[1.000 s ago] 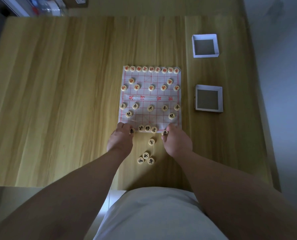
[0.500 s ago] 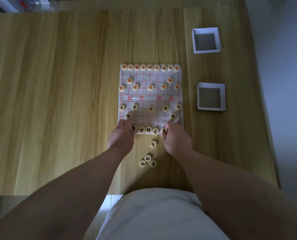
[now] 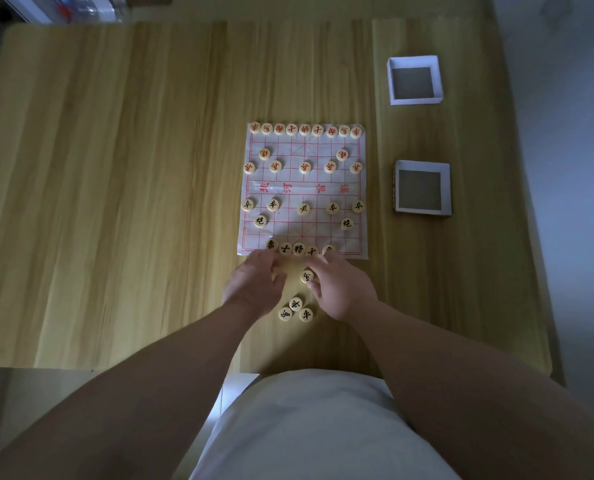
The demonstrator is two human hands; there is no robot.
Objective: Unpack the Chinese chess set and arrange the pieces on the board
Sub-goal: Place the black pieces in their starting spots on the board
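Below board (image 3: 319, 226) edge: loose piece (image 3: 307, 276) between hands; left hand (image 3: 254, 287), right hand (image 3: 344, 289) fingers curled, grip unclear.

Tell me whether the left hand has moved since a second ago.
Yes. The left hand has drawn back off the board at its near-left corner, toward the loose pieces.

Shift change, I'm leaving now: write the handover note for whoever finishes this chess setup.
Left hand: blurred, by the near edge of the board; grip cannot be told.
Right hand: fingers beside one loose black piece; pinch unclear.
The board lies on the table, with the far box half and near box half open to its right.
Done: all sixteen red pieces set; black soldiers, cannons and five back-row pieces placed.
Left: that piece and three more loose pieces probably go to the back row's bare ends.
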